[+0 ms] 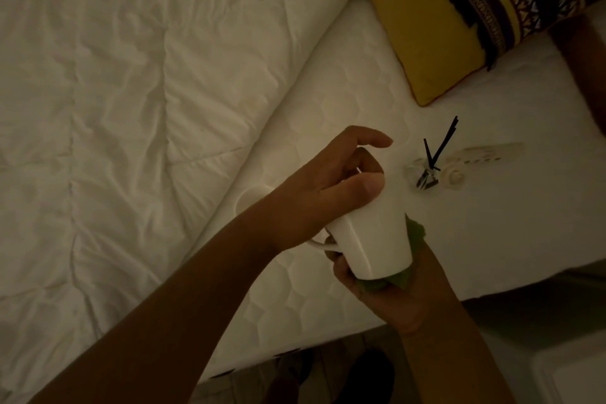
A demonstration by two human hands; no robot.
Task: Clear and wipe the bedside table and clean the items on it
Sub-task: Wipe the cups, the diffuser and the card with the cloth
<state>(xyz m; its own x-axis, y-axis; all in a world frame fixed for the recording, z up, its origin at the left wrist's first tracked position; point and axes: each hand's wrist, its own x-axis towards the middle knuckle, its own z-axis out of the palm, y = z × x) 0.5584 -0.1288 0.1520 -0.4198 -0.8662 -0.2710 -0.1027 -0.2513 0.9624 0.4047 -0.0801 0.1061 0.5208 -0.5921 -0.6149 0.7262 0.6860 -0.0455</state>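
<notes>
Dim light falls on a white quilted mattress (328, 102), with a rumpled white duvet (114, 92) on its left. Above the near edge hangs a plain white tapered ceramic mug (370, 239), tilted, its handle pointing left. The left hand (328, 184) curls over its far end, forefinger lifted. The right hand (387, 302) cups the near end, fingers curled round a green cloth (398, 279) that is pressed against the mug.

white mug (370, 239), plain and glossy, tilted in the air above the mattress (328, 115), handle at lower left. green cloth (400, 282) bunched against its lower end and right side. small clear glass reed diffuser (426, 174) with thin black sticks, resting on the mattress just to the right.
</notes>
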